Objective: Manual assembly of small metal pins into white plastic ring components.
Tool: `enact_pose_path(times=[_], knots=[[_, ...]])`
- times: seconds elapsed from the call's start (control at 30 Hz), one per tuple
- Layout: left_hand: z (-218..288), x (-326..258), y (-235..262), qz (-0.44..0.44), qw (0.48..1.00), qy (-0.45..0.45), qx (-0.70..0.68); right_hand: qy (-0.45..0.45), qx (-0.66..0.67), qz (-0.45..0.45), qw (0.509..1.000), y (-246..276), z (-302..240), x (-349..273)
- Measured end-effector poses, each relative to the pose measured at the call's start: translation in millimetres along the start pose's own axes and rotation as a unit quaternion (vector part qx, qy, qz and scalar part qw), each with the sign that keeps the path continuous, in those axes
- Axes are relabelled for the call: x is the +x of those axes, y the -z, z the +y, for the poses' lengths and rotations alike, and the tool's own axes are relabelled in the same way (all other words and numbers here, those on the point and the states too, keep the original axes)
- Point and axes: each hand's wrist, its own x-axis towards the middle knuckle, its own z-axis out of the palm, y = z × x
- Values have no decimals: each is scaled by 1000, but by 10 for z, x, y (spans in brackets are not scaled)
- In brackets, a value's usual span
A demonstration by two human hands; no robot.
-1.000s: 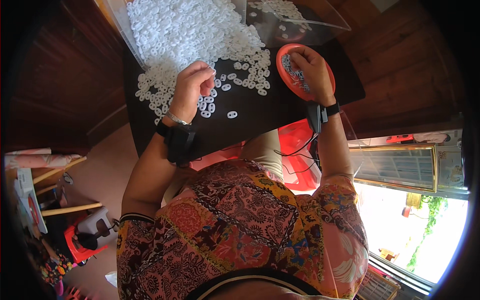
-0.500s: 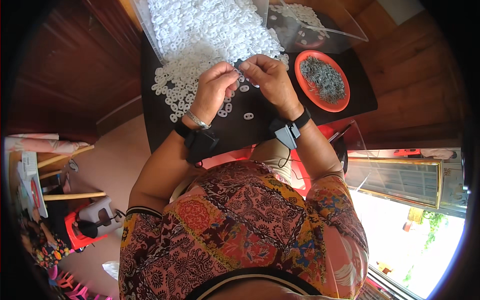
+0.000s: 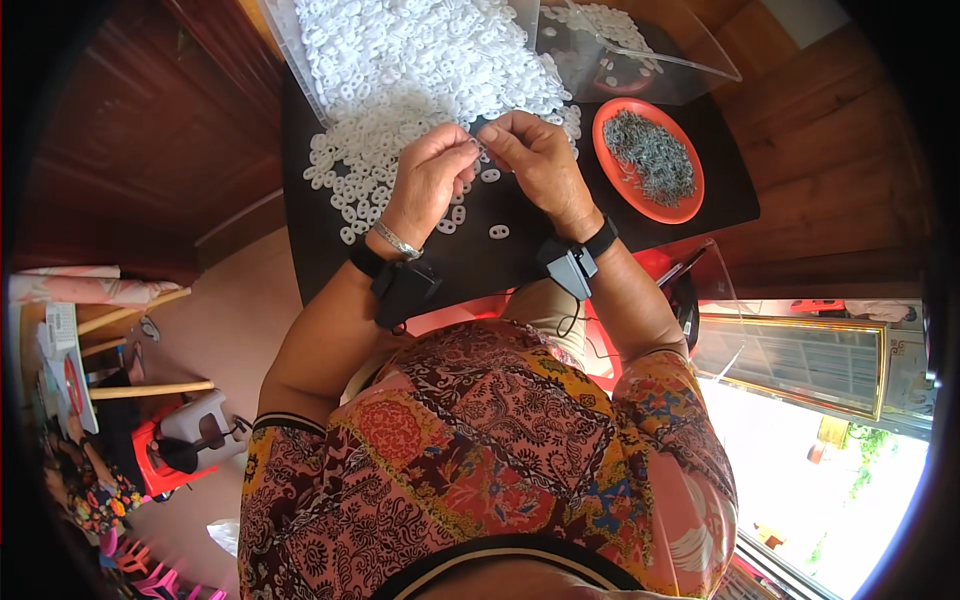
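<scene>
My left hand [image 3: 432,175] and my right hand [image 3: 538,165] meet fingertip to fingertip above the dark table. The left thumb and forefinger pinch a small white piece [image 3: 477,145], mostly covered by the fingers. Thumb and forefinger of the right hand are also pressed together against it; whatever they hold is too small to make out. Beneath and around the hands lie loose white oval plastic pieces with two holes each, one [image 3: 498,232] apart from the others near my right wrist. Behind the hands a large heap of the same pieces [image 3: 420,60] spills from a clear plastic bin [image 3: 300,65].
An orange-red oval plate [image 3: 683,212] heaped with small grey metal parts [image 3: 655,160] stands right of my right hand on the dark table [image 3: 725,180]. Behind it is a clear box [image 3: 690,60]. At the far left, a person sits near a red stool [image 3: 150,465].
Both hands stay almost in place, with the fingertips making small movements. A pale bit that showed under the right fingers is now out of sight.
</scene>
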Motion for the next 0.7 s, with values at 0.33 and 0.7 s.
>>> enact_pose_path(times=[0.33, 0.7], knots=[[-97, -23, -42, 25, 1000, 5, 12, 81, -234, 26, 969, -77, -39, -74], [-138, 21, -27, -4, 999, -28, 31, 115, -281, -6, 953, 3, -121, -93]])
